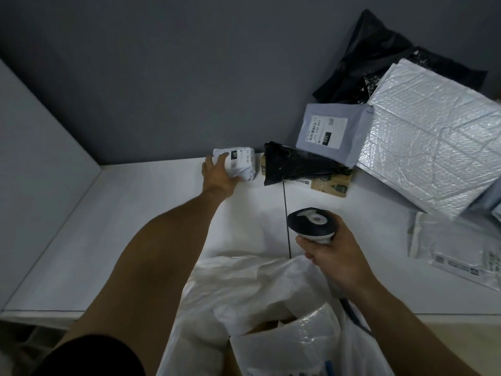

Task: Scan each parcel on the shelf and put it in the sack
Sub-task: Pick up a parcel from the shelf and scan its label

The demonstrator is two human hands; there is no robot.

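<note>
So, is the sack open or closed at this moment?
Open. The mouth of the white sack is spread wide toward the camera, and a bubble-wrapped parcel is visible lying inside it.

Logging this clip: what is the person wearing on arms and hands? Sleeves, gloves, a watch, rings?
No gloves on the left hand or the right hand, and no watch or rings that I can make out. A black short sleeve covers the left upper arm; both forearms are uncovered. No sleeve shows on the right arm within the frame.
</note>
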